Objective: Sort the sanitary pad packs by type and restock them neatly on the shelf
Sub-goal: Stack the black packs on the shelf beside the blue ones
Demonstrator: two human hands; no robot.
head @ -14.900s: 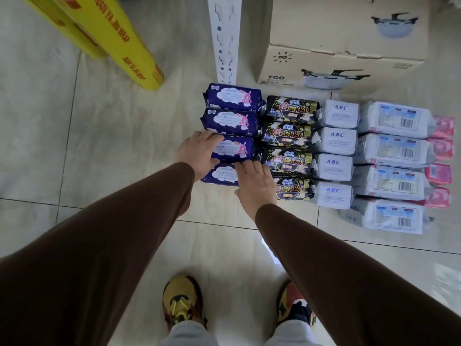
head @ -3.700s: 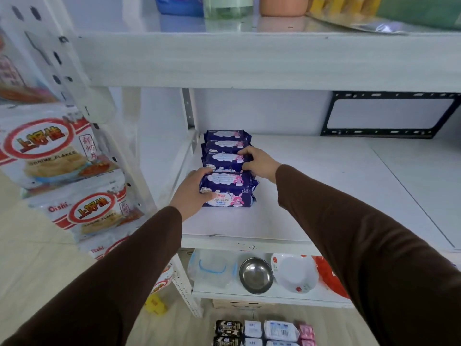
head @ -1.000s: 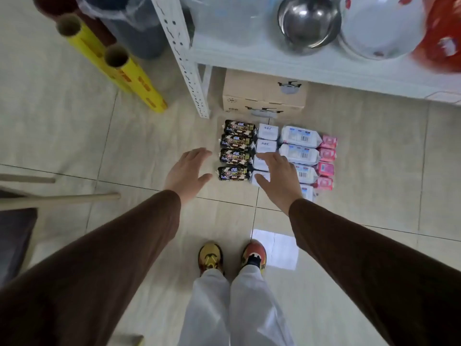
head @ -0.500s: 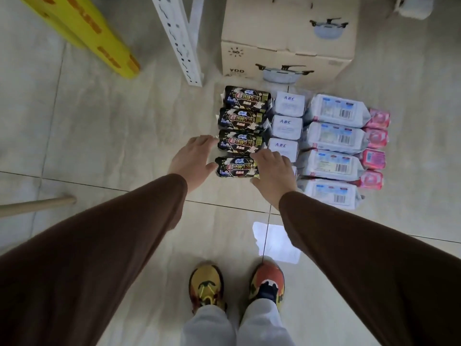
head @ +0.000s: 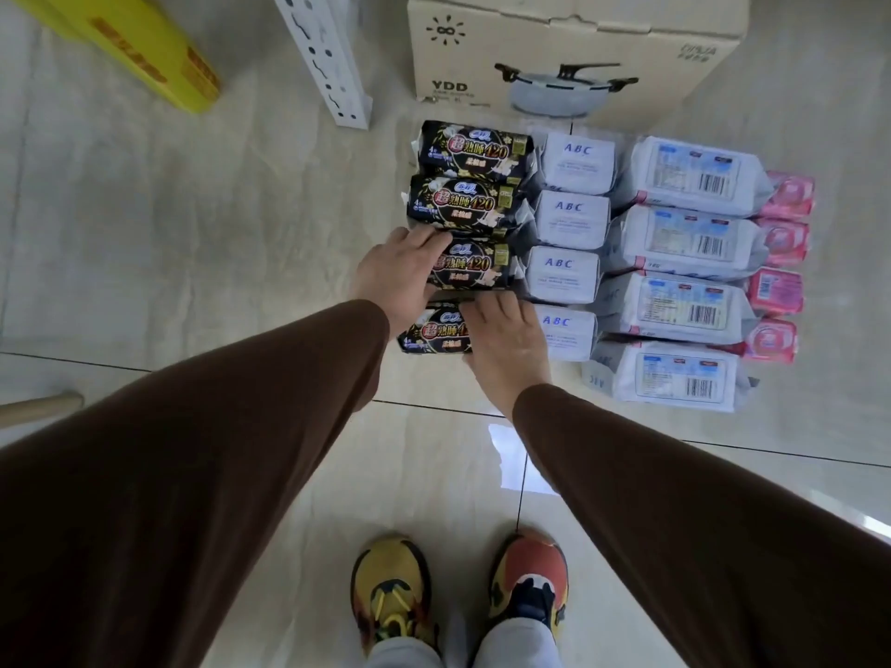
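Several black pad packs lie in a column on the tiled floor, from the farthest to the nearest. My left hand grips the left end of the third black pack, fingers over its far edge and thumb on its near side. My right hand covers the right half of the nearest black pack, fingers curled over its far edge. Right of them lie columns of small white ABC packs, larger white packs with barcodes and pink packs.
A cardboard box with a pot picture stands just behind the packs. The white shelf upright meets the floor to its left, and a yellow roll lies further left. A wooden stick end shows at the left edge. My shoes stand below.
I have leaned closer to the floor. Both hands have come down from hovering onto the black packs: the left onto the third pack's end, the right onto the nearest one.
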